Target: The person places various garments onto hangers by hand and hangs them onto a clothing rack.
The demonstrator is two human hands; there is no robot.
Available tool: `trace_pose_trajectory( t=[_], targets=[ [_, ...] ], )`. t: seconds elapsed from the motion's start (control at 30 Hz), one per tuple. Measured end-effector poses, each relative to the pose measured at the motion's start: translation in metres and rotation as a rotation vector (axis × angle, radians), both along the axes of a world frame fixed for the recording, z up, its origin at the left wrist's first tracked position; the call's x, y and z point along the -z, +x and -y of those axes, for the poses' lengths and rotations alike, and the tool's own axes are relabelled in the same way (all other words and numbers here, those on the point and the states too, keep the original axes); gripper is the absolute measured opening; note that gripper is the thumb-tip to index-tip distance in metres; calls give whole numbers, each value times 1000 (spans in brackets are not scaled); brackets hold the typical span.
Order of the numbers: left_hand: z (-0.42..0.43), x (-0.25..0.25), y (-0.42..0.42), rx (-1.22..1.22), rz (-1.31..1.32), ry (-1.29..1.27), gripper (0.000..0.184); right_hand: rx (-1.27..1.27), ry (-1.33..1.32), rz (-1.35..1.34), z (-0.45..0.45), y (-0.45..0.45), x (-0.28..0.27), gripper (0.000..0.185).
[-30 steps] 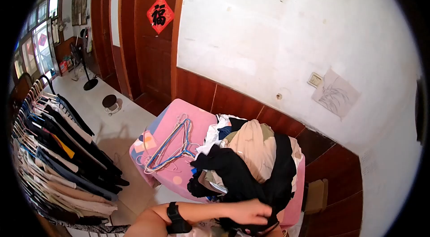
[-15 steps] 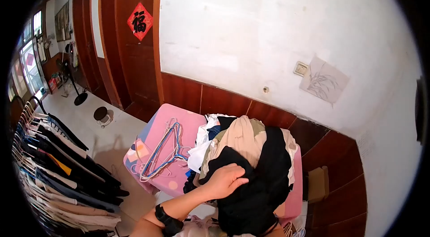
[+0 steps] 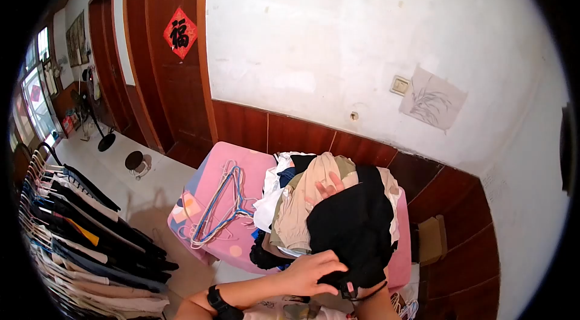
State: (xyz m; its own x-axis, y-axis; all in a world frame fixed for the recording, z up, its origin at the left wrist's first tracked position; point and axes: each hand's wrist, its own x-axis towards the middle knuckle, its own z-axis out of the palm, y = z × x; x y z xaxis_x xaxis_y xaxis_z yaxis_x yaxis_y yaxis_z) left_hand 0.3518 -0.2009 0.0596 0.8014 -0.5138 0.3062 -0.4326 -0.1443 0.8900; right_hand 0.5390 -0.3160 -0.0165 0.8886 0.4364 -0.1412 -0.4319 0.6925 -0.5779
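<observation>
A black garment [image 3: 353, 223] lies draped over my right forearm, on top of a heap of clothes. My left hand [image 3: 317, 273] is at the garment's lower left edge, its thumb and fingers apart. Beyond the cloth's upper left edge show the spread fingers of my right hand [image 3: 328, 187], over a beige garment [image 3: 296, 211]; the palm is hidden under the black cloth. White clothing [image 3: 266, 206] lies at the heap's left side. Blue, white and pink hangers [image 3: 225, 208] rest left of the heap on a pink cover [image 3: 254, 166].
A rack of hanging clothes [image 3: 96, 229] stands at the left. Behind it are a round stool [image 3: 134, 160] and a fan base [image 3: 106, 142]. A cardboard box [image 3: 432, 240] is right of the pink cover, below the wall. More hangers [image 3: 406, 308] show at the bottom right.
My left hand has moved down and right from the middle of the black garment to its lower edge. The cloth's left part has shifted right, uncovering beige clothing and my right fingers. The view has turned slightly.
</observation>
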Motion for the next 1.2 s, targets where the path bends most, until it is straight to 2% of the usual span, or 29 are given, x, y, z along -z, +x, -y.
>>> trace_pose_trajectory(
  t=[0.07,0.1,0.17,0.23,0.3,0.33,0.37,0.47,0.5,0.57,0.6,0.63,0.67,0.73,0.8,0.87,0.9,0.93,1.0,1.03,1.07,1.1,1.17,1.2],
  targets=[
    [4,-6,1,-59,381,183,56,-6,12,1,-1,3,1,34],
    [6,0,2,-51,374,183,56,-6,11,2,1,3,5,34],
    [8,19,11,-141,405,275,68,-16,19,-9,1,-1,8,33],
    [6,31,17,-171,338,256,62,-31,13,-18,2,-6,14,33],
    [-2,39,24,-110,415,359,50,-56,1,-33,4,-14,20,33],
    [-5,40,25,-125,398,317,41,-73,-4,-44,4,-18,24,33],
    [-9,40,27,-116,392,317,41,-93,-12,-52,5,-24,28,33],
    [-25,49,40,-115,114,97,33,-165,-31,-95,6,-38,41,33],
    [-37,52,50,-164,193,25,30,-189,-38,-107,6,-42,45,33],
    [-51,61,61,-398,4,-134,29,-228,-55,-122,7,-49,51,33],
    [-58,57,61,-569,-572,-181,31,-257,-68,-123,6,-53,53,33],
    [-70,77,71,-562,-650,-494,33,-284,-86,-120,7,-56,54,33],
    [-78,82,76,-650,-746,-645,33,-314,-114,-113,7,-59,56,33],
    [-103,111,90,-735,-942,-882,31,-351,-230,-65,14,-66,52,33],
    [-127,135,99,-769,-1119,-1047,27,-279,-609,116,33,-91,28,32],
    [-163,191,110,-696,-1135,-1124,28,-338,-625,286,70,-115,9,31],
    [-178,212,113,-621,-1147,-1202,29,-531,-788,399,94,-121,-2,31],
    [-185,215,110,-719,-1113,-1175,29,-727,-946,509,123,-124,-7,31],
    [-187,208,103,-860,-1074,-1122,28,-802,-1083,669,185,-145,40,23],
    [-181,201,99,-854,-1084,-1114,28,-916,-1042,622,206,-153,56,28],
    [-175,196,94,-925,-913,-794,32,-1014,-1329,713,212,-166,48,26],
    [-168,197,90,-970,-732,-480,37,-995,-1476,683,211,-181,39,28],
    [-148,202,88,-1065,-339,110,75,-1101,-1662,719,211,-191,56,39],
    [-125,177,84,-1035,-176,366,81,-1098,-1664,717,207,-190,64,39]
  ],
)
